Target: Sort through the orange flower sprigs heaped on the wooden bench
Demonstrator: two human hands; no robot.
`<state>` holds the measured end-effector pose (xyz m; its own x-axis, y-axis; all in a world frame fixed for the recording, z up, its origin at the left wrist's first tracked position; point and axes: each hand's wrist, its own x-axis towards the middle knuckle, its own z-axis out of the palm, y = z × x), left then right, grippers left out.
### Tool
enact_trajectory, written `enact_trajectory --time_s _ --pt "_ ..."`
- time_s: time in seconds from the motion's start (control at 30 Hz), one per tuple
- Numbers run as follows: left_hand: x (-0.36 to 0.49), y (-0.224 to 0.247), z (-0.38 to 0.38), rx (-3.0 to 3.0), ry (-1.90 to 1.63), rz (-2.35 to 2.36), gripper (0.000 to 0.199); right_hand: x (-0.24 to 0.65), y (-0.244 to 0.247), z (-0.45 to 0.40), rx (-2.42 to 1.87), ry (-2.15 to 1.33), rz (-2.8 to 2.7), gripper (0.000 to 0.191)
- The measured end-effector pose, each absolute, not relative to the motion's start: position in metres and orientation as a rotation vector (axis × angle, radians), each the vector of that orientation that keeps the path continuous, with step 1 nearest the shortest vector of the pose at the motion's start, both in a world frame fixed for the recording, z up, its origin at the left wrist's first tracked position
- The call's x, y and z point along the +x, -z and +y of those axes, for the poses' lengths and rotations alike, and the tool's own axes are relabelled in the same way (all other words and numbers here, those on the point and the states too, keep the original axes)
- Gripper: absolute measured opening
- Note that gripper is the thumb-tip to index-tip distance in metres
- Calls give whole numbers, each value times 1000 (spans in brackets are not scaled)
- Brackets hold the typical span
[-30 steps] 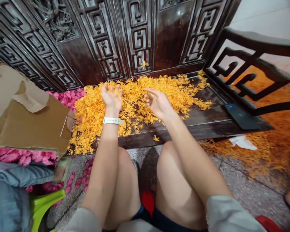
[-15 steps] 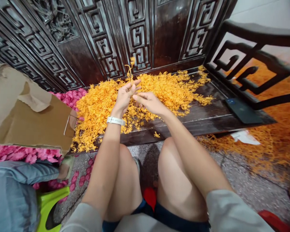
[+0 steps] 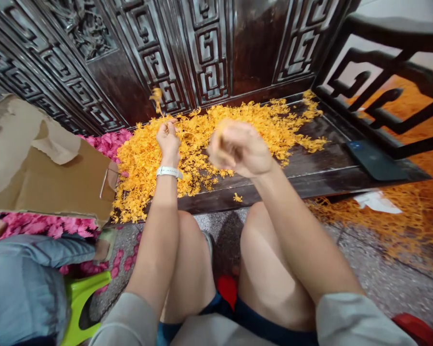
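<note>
A heap of yellow-orange plastic flower pieces (image 3: 140, 163) spreads over the dark wooden bench (image 3: 310, 166). My left hand (image 3: 168, 137), with a white band at the wrist, is closed on a yellow flower piece (image 3: 157, 98) whose head sticks up above the fingers. To the right, and nearer the camera, my right hand (image 3: 240, 146) is raised over the heap with its fingers curled. It is smeared by motion, and I cannot make out what its fingers hold. The two hands are apart.
A cardboard box (image 3: 54, 178) stands at the left beside pink flower pieces (image 3: 50, 226). A person in jeans (image 3: 25, 283) sits near a green stool (image 3: 77, 298). A dark phone (image 3: 375, 161) lies on the bench's right end. Orange strands (image 3: 411, 211) cover the floor at right.
My hands have moved apart: the left went left with the flower piece, the right went right and nearer the camera. Part of the other person's hand now shows at the left edge.
</note>
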<state>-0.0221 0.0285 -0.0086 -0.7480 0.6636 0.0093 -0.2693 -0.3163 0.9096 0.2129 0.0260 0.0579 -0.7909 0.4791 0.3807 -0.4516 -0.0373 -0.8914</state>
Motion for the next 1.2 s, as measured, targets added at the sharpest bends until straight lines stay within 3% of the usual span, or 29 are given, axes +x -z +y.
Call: enact_trajectory --time_s 0.13,0.3,0.77,0.93,1.03,1.2 --pt "-28 9 25 568 -2123 1514 43 205 -39 53 -431 -1859 -1413 52" --pt "-5 1 29 730 -2103 1687 58 175 -9 55 -581 -1737 -1736 43" --pt "9 9 31 1321 -2060 2001 37 181 -18 49 -325 -2005 -1441 45" --pt "-5 15 31 1338 -2027 2121 34 171 -20 14 -266 -2325 -1569 46" --pt "-13 19 33 1300 -2002 2120 32 172 -32 -17 -26 -2519 -1773 51" --pt "-24 27 28 1252 -1875 2285 27 191 -61 -33 1164 -2683 -2281 48"
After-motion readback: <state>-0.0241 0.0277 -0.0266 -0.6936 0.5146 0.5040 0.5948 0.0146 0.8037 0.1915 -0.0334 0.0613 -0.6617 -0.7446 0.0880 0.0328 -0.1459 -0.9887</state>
